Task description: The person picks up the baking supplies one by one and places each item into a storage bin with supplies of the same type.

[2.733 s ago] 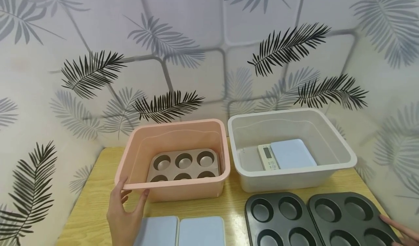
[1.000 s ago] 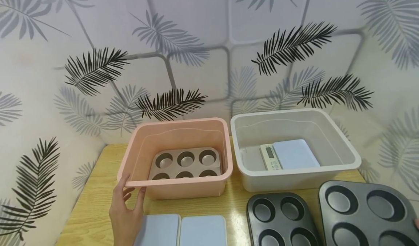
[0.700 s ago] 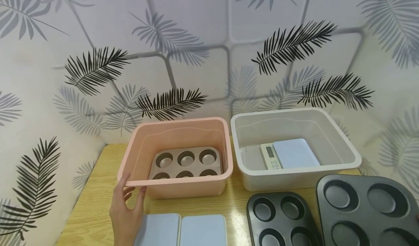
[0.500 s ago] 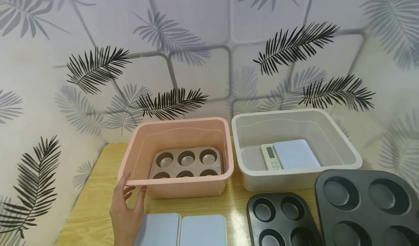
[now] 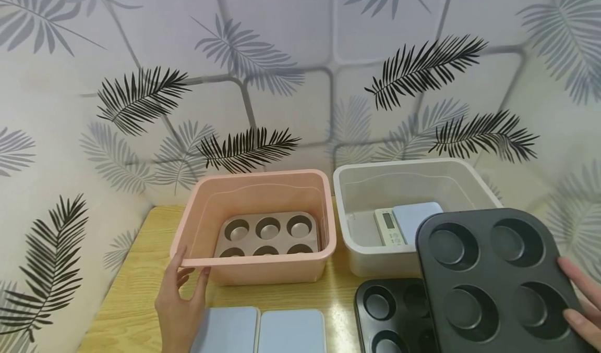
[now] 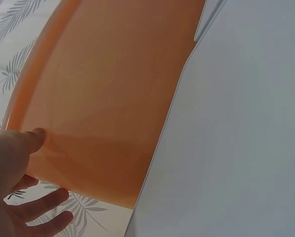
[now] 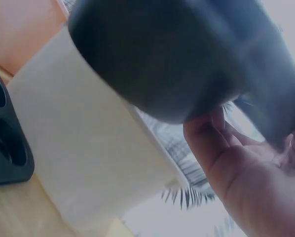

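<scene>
My left hand (image 5: 180, 303) grips the front left corner of a pink plastic bin (image 5: 267, 269); in the left wrist view its thumb (image 6: 37, 139) lies against the bin's wall. A light brown muffin pan (image 5: 251, 228) sits inside that bin. On the right, my right hand (image 5: 584, 298) holds a dark grey muffin pan (image 5: 483, 269) by its right edge, raised and tilted in front of the white bin (image 5: 375, 256). From below, the right wrist view shows fingers (image 7: 206, 143) against the underside of a cup. A second dark muffin pan (image 5: 392, 316) lies on the table, partly covered by the raised one.
Inside the white bin is a kitchen scale (image 5: 391, 228) with a pale blue plate, partly hidden by the raised pan. Two more pale blue flat panels (image 5: 291, 332) lie at the front of the wooden table (image 5: 127, 290). A leaf-patterned wall covering (image 5: 300, 108) rises behind.
My right hand has lifted the right-hand dark muffin pan off the table and brought it up and left, over the white bin's front right part. My left hand stays on the pink bin.
</scene>
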{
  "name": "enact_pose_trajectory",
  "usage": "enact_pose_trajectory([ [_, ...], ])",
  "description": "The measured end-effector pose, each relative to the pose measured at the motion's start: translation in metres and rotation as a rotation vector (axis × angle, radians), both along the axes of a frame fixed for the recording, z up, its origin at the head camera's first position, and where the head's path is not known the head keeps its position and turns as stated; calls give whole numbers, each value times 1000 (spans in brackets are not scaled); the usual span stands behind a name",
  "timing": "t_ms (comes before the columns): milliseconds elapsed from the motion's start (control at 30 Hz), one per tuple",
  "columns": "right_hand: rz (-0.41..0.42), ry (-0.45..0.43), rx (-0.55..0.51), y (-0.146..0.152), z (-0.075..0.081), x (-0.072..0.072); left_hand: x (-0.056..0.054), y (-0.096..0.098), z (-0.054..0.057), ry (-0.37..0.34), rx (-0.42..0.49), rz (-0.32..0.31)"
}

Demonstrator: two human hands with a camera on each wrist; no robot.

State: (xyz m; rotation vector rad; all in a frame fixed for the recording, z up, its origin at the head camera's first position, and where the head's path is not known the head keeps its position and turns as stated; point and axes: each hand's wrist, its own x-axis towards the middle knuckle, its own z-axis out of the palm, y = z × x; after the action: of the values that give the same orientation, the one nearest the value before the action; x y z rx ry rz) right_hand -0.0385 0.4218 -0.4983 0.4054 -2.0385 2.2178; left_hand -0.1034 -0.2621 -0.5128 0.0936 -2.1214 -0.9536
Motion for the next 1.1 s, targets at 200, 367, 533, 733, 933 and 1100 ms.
enact_pose_trajectory([
  [200, 36, 35, 9, -39, 40, -28, 1, -3, -2, 12, 2, 6],
  [367, 54, -55, 110, -60, 64, -53, 0, -2, -2, 39, 5, -8],
  [533, 177, -91, 56, -82, 84, -74, -3, -2, 0, 29, 4, -25],
  [733, 245, -142, 135, -120, 109, -103, 0, -3, 1, 31, 5, -15],
  [933, 217, -79, 285, -159, 126, -136, 0, -4, 1, 11, 18, -18],
  [1100, 204, -46, 415, -181, 137, -154, -1, -4, 0, 0, 21, -28],
])
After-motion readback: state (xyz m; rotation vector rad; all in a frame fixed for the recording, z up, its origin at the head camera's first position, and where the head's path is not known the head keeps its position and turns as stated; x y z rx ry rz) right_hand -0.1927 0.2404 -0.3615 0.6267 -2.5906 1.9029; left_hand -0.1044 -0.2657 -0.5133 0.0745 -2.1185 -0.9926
